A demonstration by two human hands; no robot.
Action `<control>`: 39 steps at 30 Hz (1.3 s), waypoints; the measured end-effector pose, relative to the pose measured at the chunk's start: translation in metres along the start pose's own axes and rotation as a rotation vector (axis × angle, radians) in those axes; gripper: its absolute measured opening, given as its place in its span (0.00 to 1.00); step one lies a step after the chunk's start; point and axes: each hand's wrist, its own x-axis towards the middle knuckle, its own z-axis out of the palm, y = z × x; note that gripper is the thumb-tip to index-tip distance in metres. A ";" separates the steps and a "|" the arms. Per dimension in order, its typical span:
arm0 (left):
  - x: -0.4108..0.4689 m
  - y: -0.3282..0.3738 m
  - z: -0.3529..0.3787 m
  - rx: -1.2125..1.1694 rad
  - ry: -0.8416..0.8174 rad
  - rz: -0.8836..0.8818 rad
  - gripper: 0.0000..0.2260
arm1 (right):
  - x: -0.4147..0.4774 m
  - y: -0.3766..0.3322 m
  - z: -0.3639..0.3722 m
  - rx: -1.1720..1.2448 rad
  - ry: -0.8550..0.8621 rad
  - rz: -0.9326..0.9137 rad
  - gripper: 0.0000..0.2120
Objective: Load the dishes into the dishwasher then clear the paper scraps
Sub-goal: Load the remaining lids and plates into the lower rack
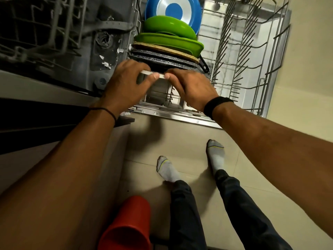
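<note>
Grey flat dish (153, 75), seen edge-on, is over the near end of the rack (252, 51), just before the dark pan (162, 60). Your left hand (126, 78) and right hand (191, 85) each pinch its rim. Loading looks well advanced: the rack holds, back to front, blue plate (173, 9), green bowl (169, 27), green tray (171, 41), board (162, 49) and pan. Paper scraps (106, 64) lie uncleared on the grey surface left of the rack, so that step remains. A red container (129, 222) stands by your feet.

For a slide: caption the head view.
Left hand and right hand hold a flat dish at the dishwasher rack.
</note>
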 end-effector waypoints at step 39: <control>-0.253 0.405 -0.193 -0.752 0.479 -0.435 0.16 | -0.275 -0.156 -0.363 0.601 -0.080 -0.011 0.18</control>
